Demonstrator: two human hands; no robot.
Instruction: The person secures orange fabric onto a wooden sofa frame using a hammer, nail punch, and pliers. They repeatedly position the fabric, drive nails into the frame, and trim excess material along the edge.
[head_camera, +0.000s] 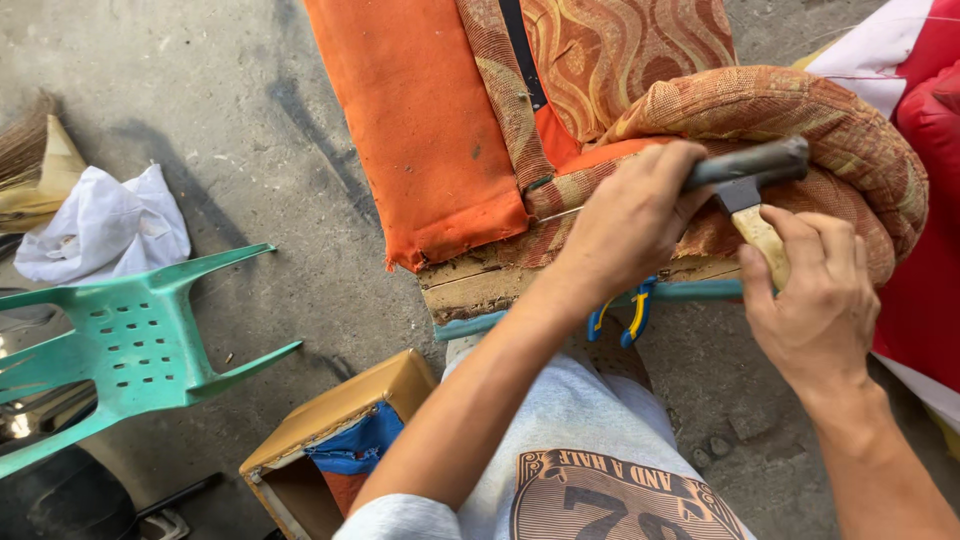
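An upholstered seat piece lies on the concrete floor, with orange lining (420, 120), patterned brown fabric (800, 110) and a bare wooden frame edge (480, 282). My left hand (630, 225) is closed round a dark grey bar-shaped tool (750, 165), pressed against the fabric edge. A thin metal tip (558, 213) pokes out on the hand's left side. My right hand (810, 300) grips a pale wooden handle (762, 240) whose metal neck meets the dark bar. Whether bar and handle are one tool I cannot tell. Pliers with blue and yellow grips (622, 315) lie just below my left wrist.
A green plastic chair (130, 345) lies tipped over at the left. White cloth (100, 230) and a broom (25, 150) are at the far left. A tan box (340, 405) with blue cloth stands near my knee. Red cushions (925, 220) crowd the right.
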